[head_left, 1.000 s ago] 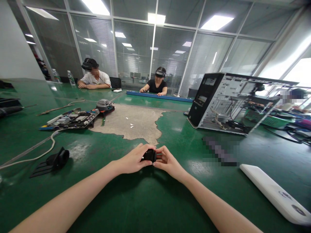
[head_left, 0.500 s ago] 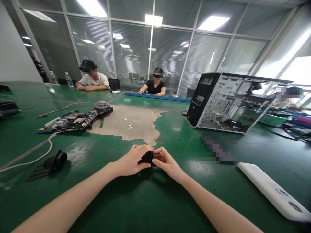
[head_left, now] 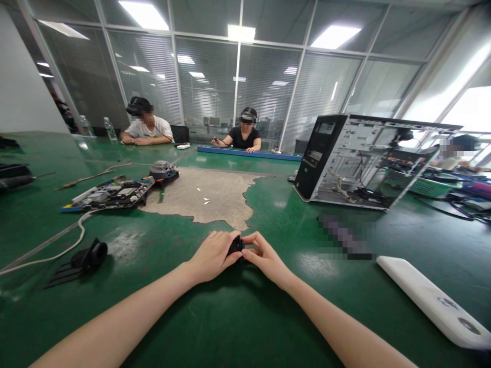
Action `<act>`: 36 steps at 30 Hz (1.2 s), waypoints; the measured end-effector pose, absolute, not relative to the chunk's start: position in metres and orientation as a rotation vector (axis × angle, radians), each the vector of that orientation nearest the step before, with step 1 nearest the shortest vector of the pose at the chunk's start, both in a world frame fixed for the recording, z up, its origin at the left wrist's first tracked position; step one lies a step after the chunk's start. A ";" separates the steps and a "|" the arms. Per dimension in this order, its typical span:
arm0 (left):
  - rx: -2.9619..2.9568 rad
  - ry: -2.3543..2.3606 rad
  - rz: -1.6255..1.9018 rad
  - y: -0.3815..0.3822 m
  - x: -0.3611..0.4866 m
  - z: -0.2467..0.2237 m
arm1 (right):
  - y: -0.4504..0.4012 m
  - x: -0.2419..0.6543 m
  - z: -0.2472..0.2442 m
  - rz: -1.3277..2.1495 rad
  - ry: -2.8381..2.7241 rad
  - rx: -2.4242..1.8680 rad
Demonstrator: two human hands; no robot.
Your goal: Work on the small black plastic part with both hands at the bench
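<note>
Working at a green worktop [head_left: 215,327], having a black slatted fitting [head_left: 90,258] near at left and an exposed circuit board [head_left: 115,195] lying farther back, beside a tan worn patch [head_left: 224,186]. Cupping a small black part [head_left: 235,246] in the left hand [head_left: 210,258], with fingers curling over its far side and thumb pressing from the near side. Presenting the part at centre, between the two hands and just on the near side of the patch; hiding whether it is touching the surface. Meeting its right end with the right hand [head_left: 266,258], narrowing thumb and forefinger to a fingertip pinch.

Probably calling for a steady, light left grip, anchoring the part while leaving finer movement to the right fingertips. Best working low over the worktop, guarding against a slip, and easing rather than forcing when feeling resistance. Covering much of the part under fingers, so likely gaining from a slight tilt, opening its right end to view.

Having, farther right, an open computer case [head_left: 320,158], a pixelated dark item [head_left: 345,240] and, nearest the edge, a white oblong device [head_left: 425,296].
</note>
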State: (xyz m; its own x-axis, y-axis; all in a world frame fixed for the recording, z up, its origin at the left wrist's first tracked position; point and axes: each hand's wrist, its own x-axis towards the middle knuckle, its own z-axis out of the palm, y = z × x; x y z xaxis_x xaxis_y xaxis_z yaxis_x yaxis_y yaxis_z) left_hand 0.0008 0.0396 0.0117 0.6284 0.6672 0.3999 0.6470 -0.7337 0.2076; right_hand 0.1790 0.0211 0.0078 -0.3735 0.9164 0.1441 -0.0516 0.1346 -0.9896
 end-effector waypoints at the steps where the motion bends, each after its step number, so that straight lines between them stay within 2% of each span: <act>1: 2.768 1.154 0.723 0.040 0.001 0.010 | 0.021 0.179 0.008 1.388 -1.533 -0.884; 13: 2.156 1.265 0.743 0.036 0.007 0.008 | 0.017 0.177 0.010 1.313 -1.534 -0.860; 36: 2.190 1.189 0.651 0.037 0.003 0.012 | 0.021 0.179 0.001 1.314 -1.568 -0.899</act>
